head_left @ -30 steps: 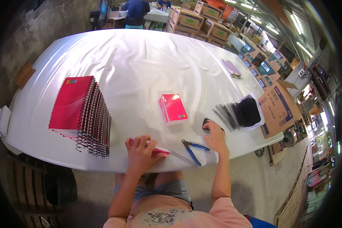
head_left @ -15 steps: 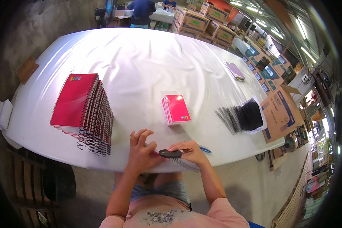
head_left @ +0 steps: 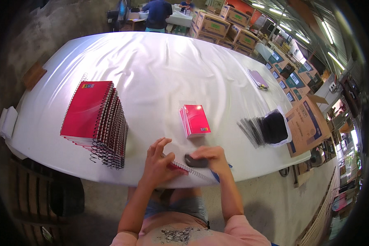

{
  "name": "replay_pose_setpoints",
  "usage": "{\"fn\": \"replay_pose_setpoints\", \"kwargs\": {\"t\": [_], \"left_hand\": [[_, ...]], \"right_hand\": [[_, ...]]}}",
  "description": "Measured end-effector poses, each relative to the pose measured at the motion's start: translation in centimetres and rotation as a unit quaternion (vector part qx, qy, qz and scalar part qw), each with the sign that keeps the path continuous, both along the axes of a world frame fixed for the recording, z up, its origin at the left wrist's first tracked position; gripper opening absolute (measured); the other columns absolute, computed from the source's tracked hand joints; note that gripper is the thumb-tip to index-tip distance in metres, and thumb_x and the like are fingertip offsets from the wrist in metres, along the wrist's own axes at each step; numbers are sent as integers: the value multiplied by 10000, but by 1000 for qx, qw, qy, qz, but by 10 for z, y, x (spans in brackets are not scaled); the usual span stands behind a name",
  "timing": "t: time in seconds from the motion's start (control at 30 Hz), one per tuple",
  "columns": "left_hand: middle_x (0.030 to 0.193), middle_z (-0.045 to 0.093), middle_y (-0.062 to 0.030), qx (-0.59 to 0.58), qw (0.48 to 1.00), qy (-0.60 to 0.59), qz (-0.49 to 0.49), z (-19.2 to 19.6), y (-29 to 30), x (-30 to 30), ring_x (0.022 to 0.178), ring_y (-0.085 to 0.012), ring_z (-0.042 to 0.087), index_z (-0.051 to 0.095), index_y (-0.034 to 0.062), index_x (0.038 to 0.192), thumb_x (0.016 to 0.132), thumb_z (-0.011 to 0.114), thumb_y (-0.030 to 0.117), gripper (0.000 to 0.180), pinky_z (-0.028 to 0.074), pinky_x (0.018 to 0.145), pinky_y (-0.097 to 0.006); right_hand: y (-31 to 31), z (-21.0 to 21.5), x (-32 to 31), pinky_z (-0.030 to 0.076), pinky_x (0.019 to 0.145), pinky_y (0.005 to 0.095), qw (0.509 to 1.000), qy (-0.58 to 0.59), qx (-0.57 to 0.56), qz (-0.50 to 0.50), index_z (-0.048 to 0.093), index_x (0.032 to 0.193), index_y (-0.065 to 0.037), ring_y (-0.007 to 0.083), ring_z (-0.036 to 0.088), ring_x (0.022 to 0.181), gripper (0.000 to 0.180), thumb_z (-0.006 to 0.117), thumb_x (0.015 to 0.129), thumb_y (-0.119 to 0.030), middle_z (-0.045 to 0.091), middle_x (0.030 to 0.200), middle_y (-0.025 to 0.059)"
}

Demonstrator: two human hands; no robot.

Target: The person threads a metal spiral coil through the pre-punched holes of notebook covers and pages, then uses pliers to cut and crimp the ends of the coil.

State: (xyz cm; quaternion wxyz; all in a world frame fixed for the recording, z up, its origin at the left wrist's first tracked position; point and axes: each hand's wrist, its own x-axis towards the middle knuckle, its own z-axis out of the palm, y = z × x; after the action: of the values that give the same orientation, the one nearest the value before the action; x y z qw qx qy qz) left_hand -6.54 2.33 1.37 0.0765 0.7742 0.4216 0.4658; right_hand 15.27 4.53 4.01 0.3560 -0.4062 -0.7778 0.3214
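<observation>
At the table's near edge my left hand is closed on a small red notebook, seen nearly edge-on and partly covered by the fingers. A thin spiral coil runs along its edge and sticks out to the right. My right hand grips a dark, rounded handheld tool just above the coil, apart from it as far as I can tell. Part of a blue object shows beside my right wrist; its kind is unclear. Ahead lies a small stack of red notebooks.
A tall stack of spiral-bound red notebooks stands at left. To the right, dark coils spill from a white container beside an open cardboard box. Purple sheets lie farther back. People work beyond the table.
The dark tool has moved up and right, off the notebook's edge, with my right hand around it. More of the coil shows along the notebook. My left hand keeps its hold.
</observation>
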Motion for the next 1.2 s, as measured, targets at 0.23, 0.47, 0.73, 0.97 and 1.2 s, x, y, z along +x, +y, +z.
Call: {"fn": "replay_pose_setpoints", "kwargs": {"t": [0.23, 0.47, 0.73, 0.97, 1.2], "left_hand": [[1248, 374, -183, -69, 993, -99, -3, -2, 6, -3, 1102, -380, 436, 505, 35, 724, 394, 909, 397, 635, 448, 858, -460], [1141, 340, -133, -120, 979, -161, 23, -13, 13, -1, 964, -251, 432, 428, 46, 864, 382, 934, 360, 766, 459, 715, -361], [1094, 359, -131, -207, 956, -204, -41, -41, 15, -11, 998, -253, 427, 279, 77, 1015, 431, 924, 387, 924, 429, 828, -359], [1072, 331, -131, -178, 961, -194, -85, -46, 18, -9, 1019, -244, 401, 250, 79, 1035, 491, 912, 348, 898, 410, 854, -350], [1018, 363, -100, -197, 937, -274, -95, -59, 17, -15, 976, -194, 414, 292, 57, 1001, 704, 818, 213, 624, 419, 823, -314]], "right_hand": [[-5, -5, -6, 501, 762, 276, 972, 213, -64, 75, 714, 931, -28, 166, 647, 858, 317, 599, 674, 119, 691, 940, 111], [4, -9, -11, 499, 783, 302, 945, 296, -86, 110, 711, 937, -28, 209, 646, 852, 314, 563, 674, 59, 693, 930, 131], [5, 17, -41, 502, 765, 288, 978, 134, -19, 160, 699, 962, -10, 188, 655, 858, 292, 613, 697, 79, 696, 952, 113], [13, 6, -44, 499, 794, 292, 980, 123, -121, 99, 695, 993, -28, 185, 645, 888, 331, 623, 699, 108, 693, 954, 102], [-3, 6, 8, 498, 804, 294, 983, 109, 6, -147, 704, 978, -46, 226, 645, 875, 405, 507, 682, 149, 676, 977, 145]]}}
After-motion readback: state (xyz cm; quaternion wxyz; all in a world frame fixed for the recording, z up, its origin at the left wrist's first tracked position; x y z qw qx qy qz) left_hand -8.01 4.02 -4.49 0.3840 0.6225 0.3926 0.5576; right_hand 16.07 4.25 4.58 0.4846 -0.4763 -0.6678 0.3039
